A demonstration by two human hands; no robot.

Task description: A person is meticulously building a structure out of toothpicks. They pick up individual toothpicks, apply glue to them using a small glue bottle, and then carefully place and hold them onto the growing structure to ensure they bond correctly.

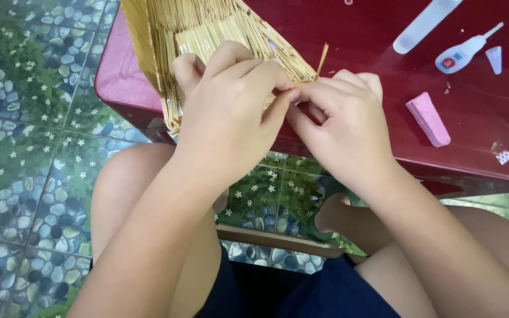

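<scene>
A glossy dark-red plastic counter point(384, 35) stands over pebble-patterned floor tiles point(25, 147). At its near edge lies a ribbed panel of thin yellow bamboo sticks point(166, 26). The left hand point(228, 112) rests on it; the right hand point(346, 121) meets it, fingertips pinched shut, seemingly on one stick.

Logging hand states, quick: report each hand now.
Left hand: closed, grip pinching the edge of the pale yellow model made of thin sticks.
Right hand: closed, fingertips pinched at the same edge; one loose stick pokes up there.
</scene>
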